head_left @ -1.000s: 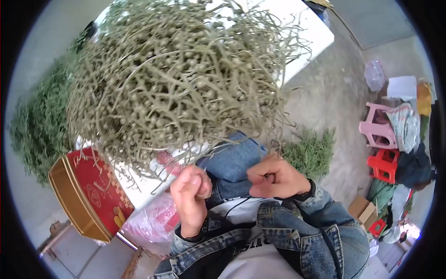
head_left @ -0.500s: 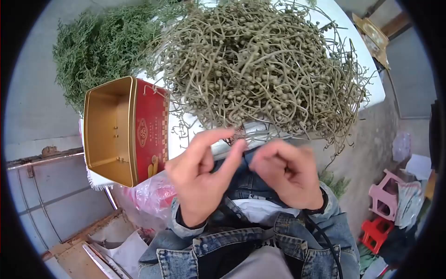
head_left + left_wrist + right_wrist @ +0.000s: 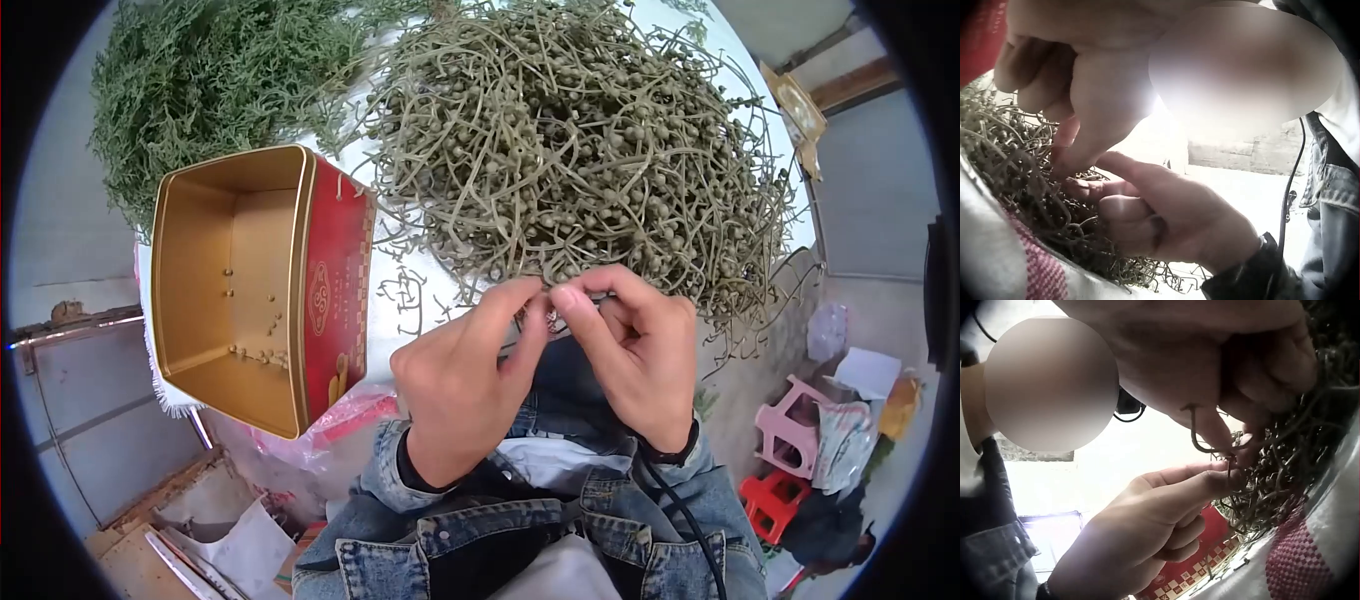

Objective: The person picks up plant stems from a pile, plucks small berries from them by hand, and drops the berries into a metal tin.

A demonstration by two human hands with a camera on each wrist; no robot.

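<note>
In the head view, my left hand (image 3: 465, 365) and right hand (image 3: 640, 360) meet fingertip to fingertip at the near edge of a big heap of dried stems (image 3: 600, 150) with round seed pods. From the right wrist view, a thin hooked stem (image 3: 1194, 428) sticks out of my right thumb and finger, which pinch it. The left thumb and forefinger pinch at the same spot, partly hidden. To the left, a red and gold tin (image 3: 335, 290) lies open toward me, with several small round pods (image 3: 270, 357) inside.
Green feathery sprigs (image 3: 200, 100) are piled behind the tin. A white cloth (image 3: 400, 290) covers the table under the heap. On the floor at right are a pink stool (image 3: 790, 425) and a red stool (image 3: 772, 505). Pink plastic wrap (image 3: 330, 425) hangs below the table's near edge.
The view has swung left, bringing the tin's inside into sight. My hands, apart half a second ago with the left thumb and finger spread, have come together at the fingertips.
</note>
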